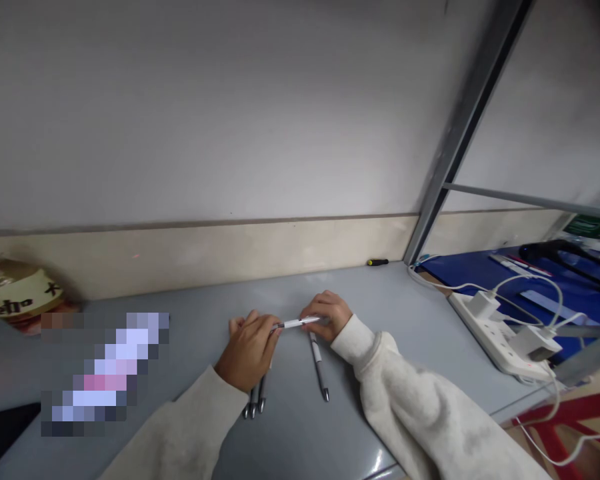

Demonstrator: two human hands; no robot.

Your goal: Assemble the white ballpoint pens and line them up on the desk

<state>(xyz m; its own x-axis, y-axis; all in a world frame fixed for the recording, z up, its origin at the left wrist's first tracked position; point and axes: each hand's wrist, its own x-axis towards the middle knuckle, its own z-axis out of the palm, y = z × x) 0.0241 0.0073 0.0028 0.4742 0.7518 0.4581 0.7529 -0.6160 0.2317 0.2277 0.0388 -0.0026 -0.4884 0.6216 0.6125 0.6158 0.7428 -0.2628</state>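
My left hand [250, 347] and my right hand [329, 313] together hold a white pen [296, 323] level just above the grey table [190, 313], each pinching one end. Under my left hand lie several dark pens [255, 403] side by side, their tips pointing toward me. A further pen [319, 365] with a white barrel lies on the table below my right hand. Both arms wear pale cream sleeves.
A white power strip [500, 333] with plugged chargers and cables sits at the right edge. A small screwdriver [377, 262] lies by the wall near a metal post [450, 147]. A brown jar [15, 287] stands far left, beside a blurred-out patch.
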